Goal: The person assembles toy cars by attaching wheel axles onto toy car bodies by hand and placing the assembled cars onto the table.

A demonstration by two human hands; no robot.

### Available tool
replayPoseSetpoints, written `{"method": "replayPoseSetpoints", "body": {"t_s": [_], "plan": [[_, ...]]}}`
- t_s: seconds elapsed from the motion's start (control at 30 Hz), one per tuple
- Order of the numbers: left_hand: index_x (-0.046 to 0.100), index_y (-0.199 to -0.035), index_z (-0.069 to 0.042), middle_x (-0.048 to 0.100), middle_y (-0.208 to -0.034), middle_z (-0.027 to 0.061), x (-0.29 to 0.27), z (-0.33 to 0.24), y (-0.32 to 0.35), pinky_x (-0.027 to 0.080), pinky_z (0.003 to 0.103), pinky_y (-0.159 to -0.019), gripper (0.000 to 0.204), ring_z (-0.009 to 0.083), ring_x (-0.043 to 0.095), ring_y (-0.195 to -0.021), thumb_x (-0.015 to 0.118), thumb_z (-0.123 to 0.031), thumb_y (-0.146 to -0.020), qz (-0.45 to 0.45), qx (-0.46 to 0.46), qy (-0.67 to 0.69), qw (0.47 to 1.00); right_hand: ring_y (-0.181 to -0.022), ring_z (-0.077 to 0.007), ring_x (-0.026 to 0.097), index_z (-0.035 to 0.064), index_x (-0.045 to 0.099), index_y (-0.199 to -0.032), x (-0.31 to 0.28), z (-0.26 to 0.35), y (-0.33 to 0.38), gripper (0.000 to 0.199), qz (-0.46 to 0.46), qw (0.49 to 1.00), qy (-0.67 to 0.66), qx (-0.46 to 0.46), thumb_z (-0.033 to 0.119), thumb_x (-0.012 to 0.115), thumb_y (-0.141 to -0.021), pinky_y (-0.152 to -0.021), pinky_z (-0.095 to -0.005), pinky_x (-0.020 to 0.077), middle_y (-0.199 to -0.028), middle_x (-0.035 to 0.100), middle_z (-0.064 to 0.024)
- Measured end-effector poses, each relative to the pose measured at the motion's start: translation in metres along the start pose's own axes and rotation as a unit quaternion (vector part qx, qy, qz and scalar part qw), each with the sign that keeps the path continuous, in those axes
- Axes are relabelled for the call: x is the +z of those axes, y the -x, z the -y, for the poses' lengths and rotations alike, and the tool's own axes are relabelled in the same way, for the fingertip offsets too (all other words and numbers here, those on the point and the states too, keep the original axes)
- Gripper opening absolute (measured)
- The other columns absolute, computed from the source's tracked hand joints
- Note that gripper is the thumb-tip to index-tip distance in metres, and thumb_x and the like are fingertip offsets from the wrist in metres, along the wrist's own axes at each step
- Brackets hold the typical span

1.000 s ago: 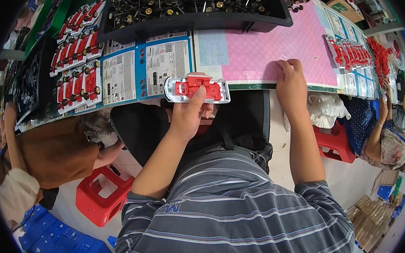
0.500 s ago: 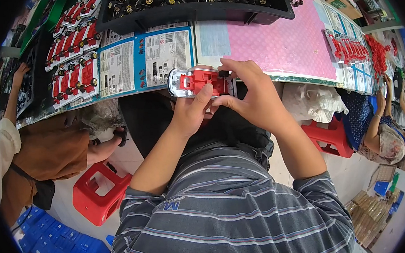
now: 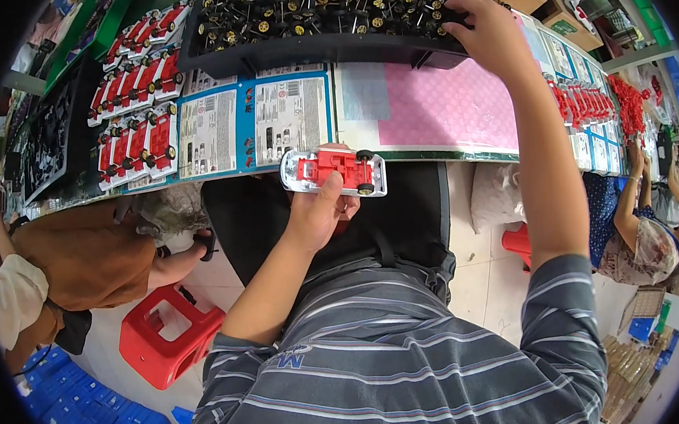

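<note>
My left hand [image 3: 314, 216] holds a toy car [image 3: 346, 167] upside down, just in front of the table edge. The car has a white body and a red underside, and my thumb presses on that underside. One pair of black wheels sits at its right end; the left end shows none. My right hand [image 3: 495, 35] is at the right end of a black tray [image 3: 327, 50] heaped with wheel axles [image 3: 299, 6]. Its thumb and forefinger are apart over the wheels, with nothing visibly gripped.
Rows of red and white toy cars [image 3: 138, 80] stand at the left of the table; red parts [image 3: 575, 102] lie at the right. Pink bubble sheeting [image 3: 449, 109] and printed card sheets [image 3: 287, 122] cover the tabletop. Co-workers sit on both sides. A red stool [image 3: 166, 334] stands lower left.
My right hand has let go of the car and moved up and right to the tray. The car stays in my left hand, its right-end wheels now in plain sight.
</note>
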State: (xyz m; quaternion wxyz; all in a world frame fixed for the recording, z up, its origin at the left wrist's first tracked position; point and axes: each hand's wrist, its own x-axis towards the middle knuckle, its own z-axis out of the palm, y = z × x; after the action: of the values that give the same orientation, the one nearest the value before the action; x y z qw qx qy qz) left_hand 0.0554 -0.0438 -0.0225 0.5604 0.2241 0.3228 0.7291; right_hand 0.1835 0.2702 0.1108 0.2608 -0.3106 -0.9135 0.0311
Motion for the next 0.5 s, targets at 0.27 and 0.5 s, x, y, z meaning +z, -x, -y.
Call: {"method": "replayPoseSetpoints", "body": {"t_s": [0.27,0.5], "plan": [[0.047,-0.134,-0.007,0.062,-0.1,0.0074,0.006,0.002,0.006,0.049,0.025,-0.056,0.049,0.0106,0.058,-0.07,0.066,-0.036,-0.1,-0.025,0.007,-0.024,0.999,-0.092,-0.0335,0.071,0.0103,0.076,-0.09,0.044,-0.017,-0.052,0.02,0.219,0.947,0.227,0.064,0.026,0.08,-0.078,-0.08,-0.0442,0.0565,-0.092,0.074,-0.0143],[0.043,-0.139,-0.006,0.06,-0.103,0.0073,-0.001,-0.001,0.005,0.051,0.026,-0.057,0.057,0.0108,0.059,-0.07,0.073,-0.025,-0.095,-0.037,-0.012,-0.023,0.999,-0.074,-0.0152,0.064,0.0064,0.07,-0.098,0.018,-0.014,-0.019,0.026,0.064,0.986,-0.079,0.129,0.03,0.074,-0.09,-0.067,-0.0329,0.0483,-0.077,0.069,-0.007]]}}
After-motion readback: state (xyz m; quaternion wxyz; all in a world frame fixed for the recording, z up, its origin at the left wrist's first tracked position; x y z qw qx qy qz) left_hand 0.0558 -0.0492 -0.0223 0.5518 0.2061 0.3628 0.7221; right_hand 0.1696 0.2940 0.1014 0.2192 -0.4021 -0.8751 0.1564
